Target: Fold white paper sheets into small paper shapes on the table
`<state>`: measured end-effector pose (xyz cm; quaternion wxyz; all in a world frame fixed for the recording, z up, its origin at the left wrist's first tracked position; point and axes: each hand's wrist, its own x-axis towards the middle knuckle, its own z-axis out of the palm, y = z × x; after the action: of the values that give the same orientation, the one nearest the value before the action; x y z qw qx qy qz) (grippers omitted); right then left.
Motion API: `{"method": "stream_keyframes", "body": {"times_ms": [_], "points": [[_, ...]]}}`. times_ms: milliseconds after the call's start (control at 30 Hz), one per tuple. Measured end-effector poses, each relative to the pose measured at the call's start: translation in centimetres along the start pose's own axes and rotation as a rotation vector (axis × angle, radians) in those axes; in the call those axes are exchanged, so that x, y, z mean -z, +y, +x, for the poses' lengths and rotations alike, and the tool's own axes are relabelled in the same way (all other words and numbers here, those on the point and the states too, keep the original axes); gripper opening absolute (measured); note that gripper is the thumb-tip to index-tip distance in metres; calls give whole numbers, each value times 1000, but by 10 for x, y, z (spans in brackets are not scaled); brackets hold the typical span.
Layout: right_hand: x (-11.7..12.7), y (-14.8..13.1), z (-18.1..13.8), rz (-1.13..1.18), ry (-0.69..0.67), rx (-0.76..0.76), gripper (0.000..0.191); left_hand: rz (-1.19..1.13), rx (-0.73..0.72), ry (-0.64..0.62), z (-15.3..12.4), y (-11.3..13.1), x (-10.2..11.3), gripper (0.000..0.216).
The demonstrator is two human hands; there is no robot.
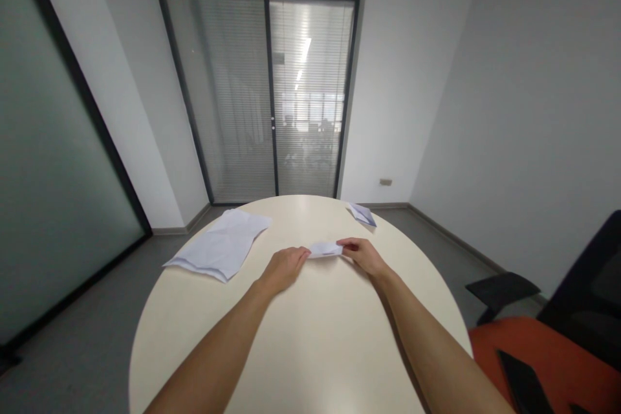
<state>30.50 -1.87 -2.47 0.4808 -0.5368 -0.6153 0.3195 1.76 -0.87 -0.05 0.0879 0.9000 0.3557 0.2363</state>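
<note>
Between my two hands is a small folded sheet of white paper point(324, 250), held just over the middle of the round table. My left hand point(285, 268) pinches its left end, thumb and fingers pressed together. At the right end, my right hand point(363, 255) grips the paper between thumb and fingertips. The fold's exact shape is too small to make out. Creased white sheets of paper point(226, 239) lie to the left of my left hand. Beyond my right hand, another folded piece of paper point(362, 214) rests near the table's far right edge.
The cream round table point(310, 349) extends under both forearms. An orange-seated chair point(528, 349) with black armrests stands at the right, close to the table edge. Behind the table is a glass door point(310, 97) with blinds; a frosted glass panel point(58, 174) is at left.
</note>
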Motion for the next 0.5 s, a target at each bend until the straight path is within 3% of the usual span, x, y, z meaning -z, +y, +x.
{"method": "stream_keyframes", "body": {"times_ms": [500], "points": [[-7, -19, -6, -39, 90, 131, 39, -244, 63, 215, 6, 1, -4, 24]]}}
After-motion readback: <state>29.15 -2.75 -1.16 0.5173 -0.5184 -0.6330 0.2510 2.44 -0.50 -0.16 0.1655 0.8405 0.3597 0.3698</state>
